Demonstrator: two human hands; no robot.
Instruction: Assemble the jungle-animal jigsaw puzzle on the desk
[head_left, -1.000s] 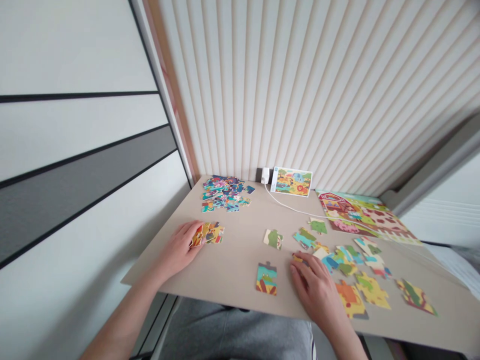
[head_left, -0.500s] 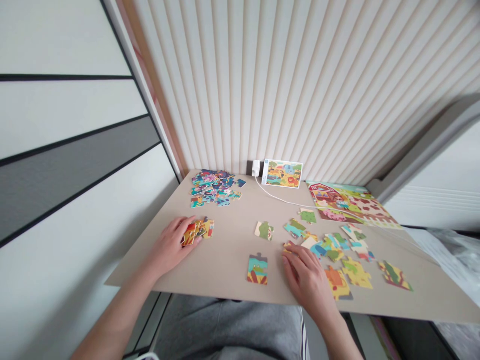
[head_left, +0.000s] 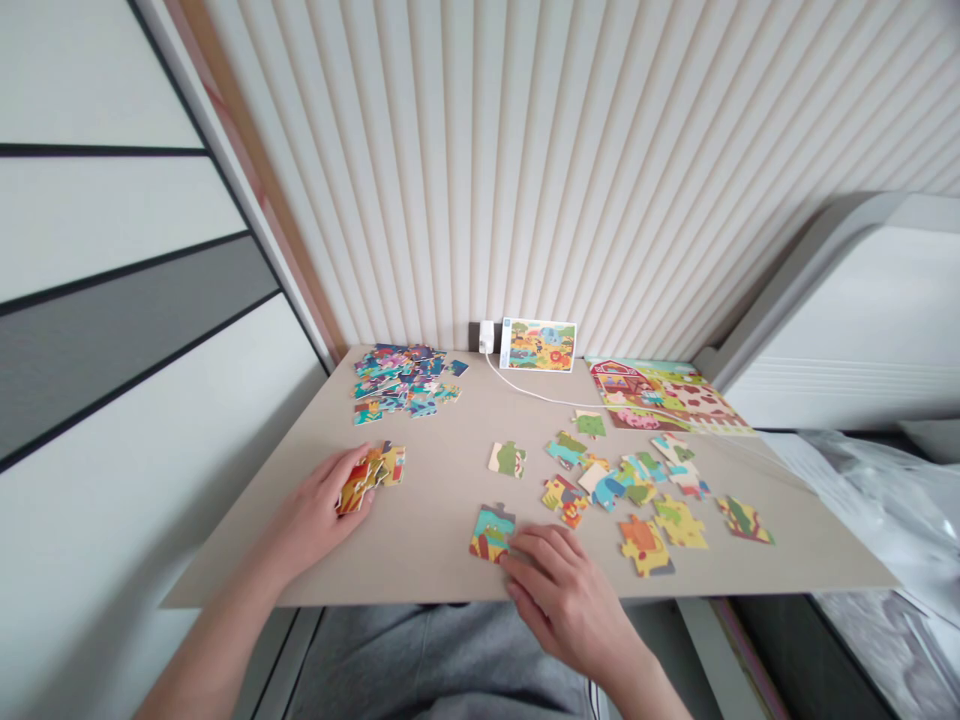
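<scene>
At the bottom centre, grey trousers (head_left: 435, 660) show below the edge of the tabletop (head_left: 427, 500). Just above, at lower centre, the right hand (head_left: 566, 590) rests with its fingers bent close together, touching the lower right edge of the crocodile piece (head_left: 491, 532); whether they grip it, I cannot tell. At centre left, the left hand (head_left: 322, 510) has its fingers curled around a yellow-and-red stack of pieces (head_left: 360, 485). Loose pieces (head_left: 643, 545) spread across the right of centre. Farther up lie a blue-and-purple heap (head_left: 405, 375), left of centre, and a farm puzzle (head_left: 652, 390) at right. Between them, a picture card (head_left: 538, 345) leans beside a white charger (head_left: 486, 337).
</scene>
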